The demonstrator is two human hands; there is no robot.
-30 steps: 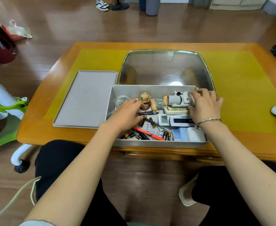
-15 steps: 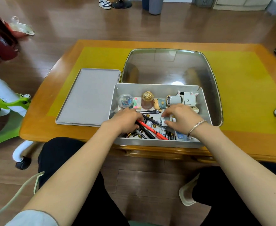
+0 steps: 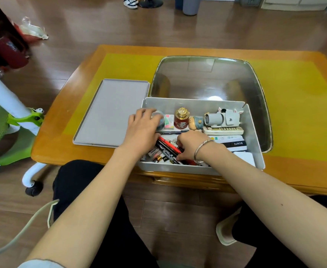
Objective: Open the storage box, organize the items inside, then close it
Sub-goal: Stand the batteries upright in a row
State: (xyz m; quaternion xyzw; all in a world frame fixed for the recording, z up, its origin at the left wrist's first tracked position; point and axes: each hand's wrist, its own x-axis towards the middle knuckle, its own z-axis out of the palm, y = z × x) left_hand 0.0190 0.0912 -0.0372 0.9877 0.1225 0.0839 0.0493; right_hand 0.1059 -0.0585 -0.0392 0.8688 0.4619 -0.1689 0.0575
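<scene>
While the grey storage box (image 3: 254, 132) sits open at the near edge of the wooden worktop (image 3: 62, 147), its flat grey lid (image 3: 110, 113) lies just beside it on the left, touching the box's left wall. Both hands reach inside the box. The left hand (image 3: 142, 128) lies palm down over the box's left part, fingers loosely spread, fingertips resting on a small clear round container (image 3: 158, 116) in the far left corner; whether it grips the container I cannot tell. The right hand (image 3: 189, 147), a bracelet (image 3: 202, 147) at its wrist, is curled over a heap of pens (image 3: 168, 147) and batteries (image 3: 157, 158) in the near left part, its fingers bent down among them; which one it pinches is hidden. Along the far wall stand a red bottle with a gold cap (image 3: 181, 118), a small figurine (image 3: 196, 122) and a grey camera-shaped toy (image 3: 223, 118). A white remote (image 3: 223, 130) lies just in front of the toy. Behind the box, a shiny metal tray (image 3: 207, 78) rests on a yellow mat (image 3: 294, 105).
</scene>
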